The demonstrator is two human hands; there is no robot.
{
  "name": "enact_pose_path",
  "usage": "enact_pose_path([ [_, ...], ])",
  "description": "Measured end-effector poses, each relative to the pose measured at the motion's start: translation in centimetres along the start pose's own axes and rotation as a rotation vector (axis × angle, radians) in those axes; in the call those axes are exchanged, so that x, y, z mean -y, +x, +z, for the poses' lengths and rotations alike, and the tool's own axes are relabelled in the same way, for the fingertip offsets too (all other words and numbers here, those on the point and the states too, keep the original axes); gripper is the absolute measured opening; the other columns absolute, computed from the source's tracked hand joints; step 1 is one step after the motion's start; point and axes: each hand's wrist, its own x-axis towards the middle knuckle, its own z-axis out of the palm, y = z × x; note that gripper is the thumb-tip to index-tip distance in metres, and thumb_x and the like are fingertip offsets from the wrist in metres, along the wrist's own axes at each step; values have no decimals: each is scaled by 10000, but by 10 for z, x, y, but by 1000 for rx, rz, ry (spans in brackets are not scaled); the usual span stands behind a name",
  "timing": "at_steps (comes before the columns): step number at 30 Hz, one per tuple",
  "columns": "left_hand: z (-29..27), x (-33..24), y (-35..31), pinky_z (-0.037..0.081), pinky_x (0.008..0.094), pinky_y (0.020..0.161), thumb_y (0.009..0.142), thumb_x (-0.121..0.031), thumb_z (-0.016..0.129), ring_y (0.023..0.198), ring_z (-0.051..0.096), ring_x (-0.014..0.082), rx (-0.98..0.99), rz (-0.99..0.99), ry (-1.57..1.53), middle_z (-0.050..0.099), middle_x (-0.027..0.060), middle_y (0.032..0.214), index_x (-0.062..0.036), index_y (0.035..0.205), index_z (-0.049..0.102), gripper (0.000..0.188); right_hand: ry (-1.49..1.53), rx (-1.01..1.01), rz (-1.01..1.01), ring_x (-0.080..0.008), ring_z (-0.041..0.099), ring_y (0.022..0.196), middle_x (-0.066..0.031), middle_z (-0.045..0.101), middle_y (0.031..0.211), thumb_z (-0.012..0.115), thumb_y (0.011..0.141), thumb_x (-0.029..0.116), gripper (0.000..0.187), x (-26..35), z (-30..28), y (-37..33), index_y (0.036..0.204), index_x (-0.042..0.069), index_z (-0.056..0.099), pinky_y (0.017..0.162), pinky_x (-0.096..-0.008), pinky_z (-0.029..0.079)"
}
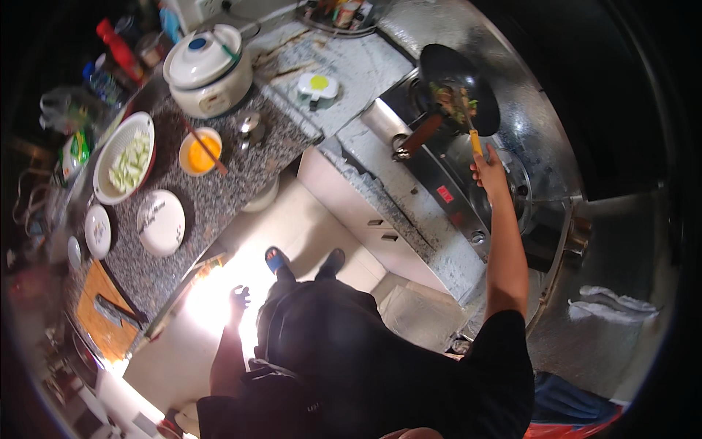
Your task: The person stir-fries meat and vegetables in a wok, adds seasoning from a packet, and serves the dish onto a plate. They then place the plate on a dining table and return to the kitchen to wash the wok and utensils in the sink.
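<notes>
A black wok (486,95) rests on the stove at the far right, with its brown wooden handle (423,137) pointing back toward the counter. Chopped green and brown food (447,101) lies inside it. My right hand (491,172) is closed around the yellow handle of a spatula (475,142), whose other end reaches into the food. My left hand (239,298) hangs low beside my body over the brightly lit floor. Its fingers are loosely bent and apart, with nothing seen in them.
On the granite counter at left stand a white rice cooker (208,80), a bowl of yellow-orange liquid (191,162) with chopsticks across it, a colander of cut green vegetables (104,192), and a white plate (161,222). A knife (117,310) lies on a wooden cutting board (99,293).
</notes>
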Motion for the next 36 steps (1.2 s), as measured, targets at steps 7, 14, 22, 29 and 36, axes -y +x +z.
enact_pose_path([
  [7, 56, -64, -112, 414, 249, 465, 808, -214, 592, 577, 546, 139, -449, -194, 468, 555, 61, 759, -57, 1089, 477, 342, 457, -429, -2, -75, 485, 505, 8, 558, 698, 535, 849, 355, 288, -78, 38, -57, 1008, 116, 532, 417, -203, 352],
  [14, 44, -67, -146, 427, 274, 423, 783, -204, 620, 550, 568, 168, -409, -327, 632, 582, 109, 760, 7, 1092, 492, 395, 230, -189, 53, -62, 447, 486, 16, 490, 605, 560, 825, 162, 75, -191, 136, -88, 823, 92, 531, 422, -197, 347],
  [22, -8, 3, -160, 478, 315, 703, 760, -334, 628, 760, 619, 192, -166, -109, 465, 646, 145, 825, -18, 1062, 564, 442, -264, -64, -388, -94, 412, 481, 21, 443, 572, 536, 823, 214, 155, -273, 174, -43, 743, 82, 522, 443, -249, 345],
  [29, 49, -5, -167, 473, 286, 576, 771, -299, 634, 622, 588, 174, -523, -198, 563, 618, 133, 799, 18, 1088, 520, 464, -372, 211, -132, -119, 445, 438, -17, 445, 493, 546, 794, 271, 268, -213, 199, -68, 649, 48, 509, 430, -312, 365],
  [36, 40, 33, -158, 381, 246, 384, 810, -193, 581, 595, 595, 201, -395, -164, 21, 592, 136, 854, -24, 1135, 409, 405, -358, 182, -379, -278, 538, 547, -135, 560, 577, 530, 737, 316, 299, -228, 200, -36, 650, 34, 575, 529, -418, 399],
])
